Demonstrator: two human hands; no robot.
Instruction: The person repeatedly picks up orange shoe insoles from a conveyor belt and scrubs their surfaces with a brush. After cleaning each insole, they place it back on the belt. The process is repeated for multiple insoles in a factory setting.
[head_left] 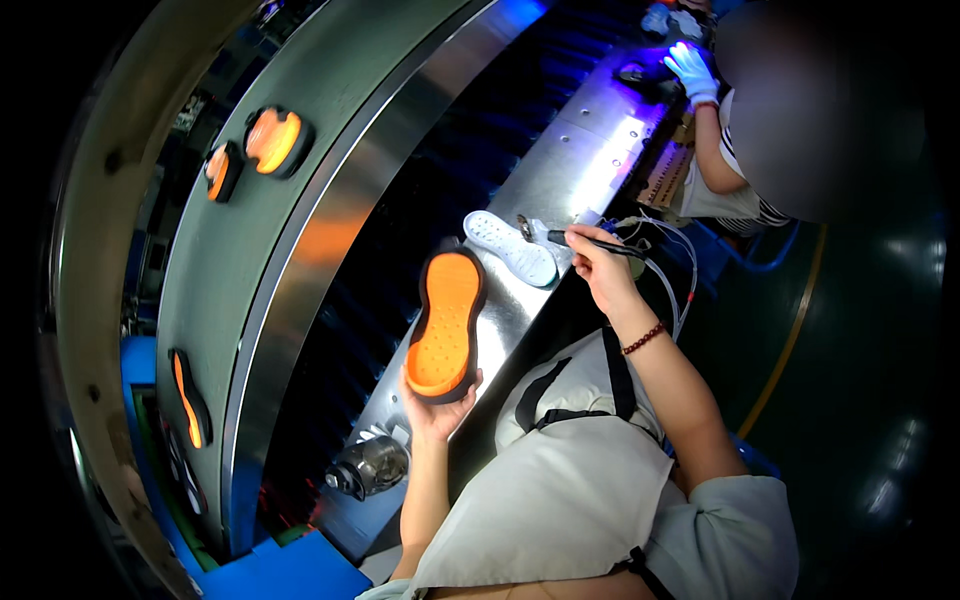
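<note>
Two grips: L hand [438, 416] holds orange sole [447, 315] by near end, R hand [598, 264] pinches blk pen-like tool [572, 238]; best brace sole steady.

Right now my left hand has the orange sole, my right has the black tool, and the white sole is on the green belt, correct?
Not quite: the head view shows the white sole on the metal bench, not the green belt. Your left hand does hold the orange sole, and your right hand the black tool.

Apparently free bench [548, 165] beside white sole [507, 248]
</note>
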